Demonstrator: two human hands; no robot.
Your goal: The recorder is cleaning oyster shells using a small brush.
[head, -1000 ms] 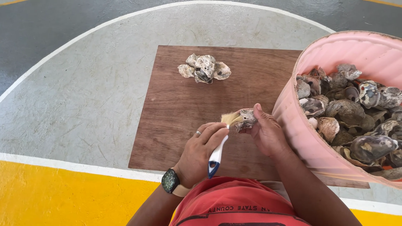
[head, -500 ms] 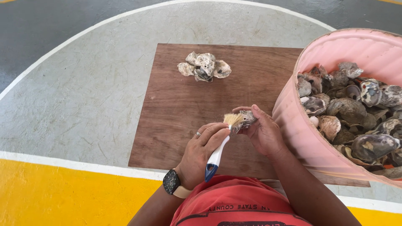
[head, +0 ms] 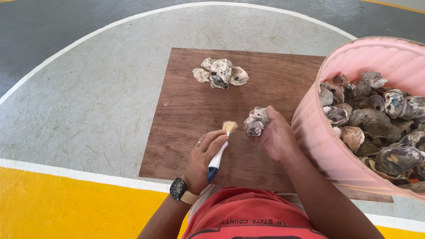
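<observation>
The right hand [head: 276, 135] held a shell [head: 256, 121] between thumb and fingers, closed around its right side, a little above the board [head: 186, 110] and near the board's right edge. The shell was rough and lumpy, grey and pale brown with some white patches, and its outline was uneven. Its darker, layered side was turned toward the left hand [head: 204, 156].

The left hand was closed around a brush [head: 220, 152] with a white handle and a blue end. The handle pointed down toward the person, and the short tan bristles pointed up and to the right. The bristles were just beside the shell, but I could not tell if they touched it. A ring was on one finger of this hand, and a black watch [head: 179, 189] was on the wrist.

The board was brown wood and lay on a grey floor [head: 88, 102] with white and yellow painted lines. Near the far edge of the board, a small pile [head: 220, 73] of similar shells lay together, well apart from the hands. At the right edge of the board stood a pink tub [head: 318, 141], tilted toward the person and full of many more shells, dark grey and brown. The right forearm passed just beside its wall.
</observation>
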